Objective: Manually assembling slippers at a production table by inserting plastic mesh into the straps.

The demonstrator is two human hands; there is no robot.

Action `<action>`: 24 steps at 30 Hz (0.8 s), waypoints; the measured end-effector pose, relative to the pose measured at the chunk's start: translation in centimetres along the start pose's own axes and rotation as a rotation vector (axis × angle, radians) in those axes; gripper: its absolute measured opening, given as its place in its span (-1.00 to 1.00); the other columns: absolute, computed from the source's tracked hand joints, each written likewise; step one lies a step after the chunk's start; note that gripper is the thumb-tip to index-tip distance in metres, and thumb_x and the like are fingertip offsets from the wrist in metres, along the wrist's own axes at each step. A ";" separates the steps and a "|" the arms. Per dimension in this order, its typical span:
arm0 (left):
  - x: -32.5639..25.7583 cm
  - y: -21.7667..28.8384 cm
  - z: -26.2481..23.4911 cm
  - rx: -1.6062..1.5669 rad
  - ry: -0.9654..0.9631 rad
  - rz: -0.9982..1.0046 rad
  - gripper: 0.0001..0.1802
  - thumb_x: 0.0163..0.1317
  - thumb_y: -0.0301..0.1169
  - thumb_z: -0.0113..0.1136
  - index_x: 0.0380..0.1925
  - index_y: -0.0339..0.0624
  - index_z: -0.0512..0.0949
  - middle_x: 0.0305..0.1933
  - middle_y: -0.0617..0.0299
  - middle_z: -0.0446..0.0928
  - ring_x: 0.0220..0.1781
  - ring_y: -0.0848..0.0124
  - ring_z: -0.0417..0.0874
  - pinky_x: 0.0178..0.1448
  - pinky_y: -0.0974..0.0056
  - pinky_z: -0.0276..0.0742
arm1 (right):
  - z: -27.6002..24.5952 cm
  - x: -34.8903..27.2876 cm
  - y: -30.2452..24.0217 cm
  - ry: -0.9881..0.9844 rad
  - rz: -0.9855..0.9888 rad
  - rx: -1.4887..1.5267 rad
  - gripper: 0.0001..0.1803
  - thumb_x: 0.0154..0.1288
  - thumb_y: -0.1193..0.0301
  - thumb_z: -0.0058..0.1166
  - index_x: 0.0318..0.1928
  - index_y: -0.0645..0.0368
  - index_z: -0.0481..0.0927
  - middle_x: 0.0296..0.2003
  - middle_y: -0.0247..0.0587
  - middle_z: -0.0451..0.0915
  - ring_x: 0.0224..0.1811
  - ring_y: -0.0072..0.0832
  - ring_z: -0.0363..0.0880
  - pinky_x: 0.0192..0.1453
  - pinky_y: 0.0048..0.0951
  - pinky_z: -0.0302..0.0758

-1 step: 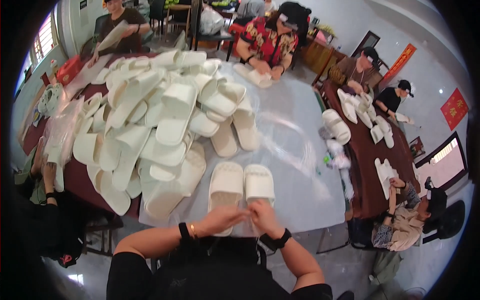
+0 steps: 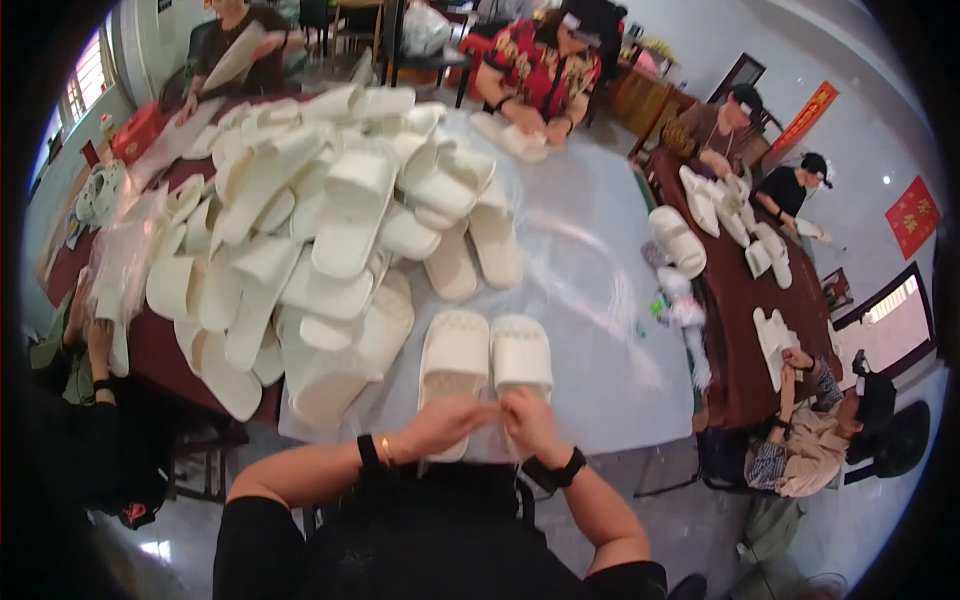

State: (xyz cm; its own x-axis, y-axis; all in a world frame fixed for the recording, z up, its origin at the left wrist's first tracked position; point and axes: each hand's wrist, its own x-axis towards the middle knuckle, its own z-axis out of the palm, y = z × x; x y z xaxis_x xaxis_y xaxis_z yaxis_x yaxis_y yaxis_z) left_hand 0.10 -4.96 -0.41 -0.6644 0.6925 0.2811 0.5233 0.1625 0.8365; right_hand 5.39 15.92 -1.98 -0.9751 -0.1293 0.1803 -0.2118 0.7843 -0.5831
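Note:
A pair of cream slide slippers lies side by side in front of me, the left slipper [image 2: 455, 355] and the right slipper [image 2: 521, 350] with toes pointing away. Over their heel ends, my left hand [image 2: 448, 424] and my right hand [image 2: 527, 424] meet with fingers pinched together. Whatever sits between the fingertips is too small and blurred to make out. My hands hide much of both heels. To the left rises a big heap of matching slippers [image 2: 340, 215], loosely piled on the table.
Clear plastic sheeting covers the pale tabletop [image 2: 600, 390]. A co-worker in a red patterned shirt [image 2: 535, 75] handles slippers across from me. At right, people work along a dark red table [image 2: 725, 330] with more slippers. A plastic bag [image 2: 130, 240] lies at far left.
The scene sits slightly higher in the picture now, slippers and hands alike. My hands stay pinched together over the heels, with only slight finger movement.

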 end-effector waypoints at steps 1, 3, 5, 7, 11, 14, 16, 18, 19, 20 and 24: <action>0.3 0.2 -0.1 -0.078 -0.004 -0.133 -0.74 0.36 -0.21 0.07 -0.17 -0.10 0.62 -0.45 0.12 0.56 -0.37 0.15 0.61 -0.29 0.19 0.51 | -0.3 -0.5 -0.2 -0.020 0.030 0.012 -0.95 0.14 0.50 0.10 -0.35 0.14 0.54 -0.33 -0.10 0.51 -0.31 -0.04 0.54 -0.27 -0.15 0.49; 1.2 0.1 -0.3 -0.158 -0.010 -0.286 -0.67 0.38 -0.15 0.02 -0.20 -0.16 0.63 -0.52 0.14 0.56 -0.45 0.20 0.61 -0.35 0.22 0.50 | -0.9 -0.3 -0.5 -0.008 0.007 0.019 -0.96 0.15 0.50 0.10 -0.36 0.13 0.53 -0.34 -0.12 0.51 -0.34 -0.05 0.54 -0.29 -0.16 0.49; 1.5 -0.4 -0.4 -0.455 -0.174 -0.655 -0.50 0.42 -0.03 -0.07 -0.24 -0.27 0.62 -0.63 0.24 0.49 -0.66 0.39 0.47 -0.54 0.33 0.38 | -1.1 -0.4 -0.8 -0.027 -0.001 0.014 -0.96 0.15 0.49 0.11 -0.36 0.13 0.53 -0.35 -0.13 0.52 -0.34 -0.06 0.54 -0.29 -0.17 0.49; 1.5 -0.9 -0.7 -0.637 -0.286 -0.817 -0.49 0.43 -0.04 -0.09 -0.25 -0.29 0.61 -0.63 0.29 0.47 -0.69 0.49 0.37 -0.58 0.39 0.29 | -1.4 -0.4 -1.1 -0.026 -0.026 -0.001 -0.95 0.14 0.49 0.13 -0.36 0.13 0.54 -0.36 -0.14 0.52 -0.35 -0.08 0.55 -0.30 -0.19 0.50; 2.1 -2.5 -0.1 -0.946 -0.550 -1.206 -0.48 0.45 -0.02 -0.12 -0.34 -0.27 0.57 -0.69 0.39 0.32 -0.75 0.64 0.16 -0.71 0.51 0.08 | -1.5 -1.1 -0.8 -0.036 -0.033 0.035 -0.93 0.11 0.50 0.15 -0.36 0.14 0.54 -0.36 -0.15 0.52 -0.32 -0.10 0.55 -0.28 -0.20 0.51; 1.4 -4.1 1.4 -1.227 -0.684 -1.326 -0.46 0.46 0.00 -0.15 -0.38 -0.26 0.54 -0.69 0.40 0.30 -0.77 0.67 0.14 -0.77 0.55 0.02 | -2.0 -1.6 -1.0 -0.032 -0.085 0.018 -0.91 0.09 0.50 0.17 -0.37 0.15 0.54 -0.37 -0.15 0.52 -0.29 -0.12 0.55 -0.25 -0.21 0.51; 1.2 -2.7 2.3 -1.237 -0.755 -1.365 -0.46 0.46 0.00 -0.16 -0.38 -0.26 0.54 -0.69 0.40 0.30 -0.78 0.67 0.13 -0.78 0.57 0.02 | -2.2 -1.6 -0.9 -0.049 -0.080 0.019 -0.91 0.08 0.49 0.18 -0.38 0.15 0.55 -0.38 -0.15 0.52 -0.26 -0.12 0.55 -0.23 -0.22 0.51; 0.8 -1.9 2.9 -1.244 -0.820 -1.400 -0.46 0.47 0.00 -0.18 -0.37 -0.26 0.54 -0.69 0.41 0.30 -0.78 0.68 0.12 -0.78 0.58 0.03 | -2.3 -1.7 -0.7 -0.059 -0.087 0.018 -0.91 0.08 0.49 0.18 -0.38 0.15 0.55 -0.37 -0.15 0.52 -0.26 -0.13 0.55 -0.22 -0.22 0.51; 0.5 -1.8 3.2 -1.275 -0.828 -1.401 -0.46 0.47 0.00 -0.18 -0.37 -0.27 0.54 -0.69 0.41 0.30 -0.78 0.68 0.13 -0.78 0.59 0.04 | -2.3 -1.7 -0.6 -0.071 -0.093 0.017 -0.91 0.07 0.49 0.18 -0.38 0.15 0.55 -0.37 -0.15 0.53 -0.26 -0.13 0.55 -0.22 -0.22 0.51; 0.3 -1.8 3.3 -1.307 -0.837 -1.402 -0.46 0.47 -0.01 -0.18 -0.37 -0.27 0.54 -0.69 0.42 0.30 -0.77 0.69 0.14 -0.78 0.59 0.04 | -2.3 -1.6 -0.6 -0.067 -0.097 0.017 -0.91 0.07 0.49 0.18 -0.38 0.15 0.55 -0.37 -0.15 0.53 -0.26 -0.13 0.55 -0.22 -0.22 0.51; -0.6 -3.0 3.4 -1.425 -0.755 -1.470 -0.46 0.48 -0.03 -0.18 -0.38 -0.27 0.54 -0.67 0.43 0.31 -0.75 0.69 0.18 -0.78 0.61 0.09 | -2.5 -1.4 -0.5 -0.078 -0.121 0.016 -0.91 0.07 0.49 0.19 -0.38 0.15 0.55 -0.36 -0.16 0.54 -0.25 -0.13 0.55 -0.21 -0.23 0.52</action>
State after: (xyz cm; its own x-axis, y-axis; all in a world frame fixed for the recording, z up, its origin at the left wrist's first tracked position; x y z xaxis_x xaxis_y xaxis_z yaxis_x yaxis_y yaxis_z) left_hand 0.74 -3.50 -4.67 0.3538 0.7214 -0.5954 -0.8941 0.4478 0.0113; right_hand 7.01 17.24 0.03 -0.9443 -0.2695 0.1887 -0.3287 0.7503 -0.5736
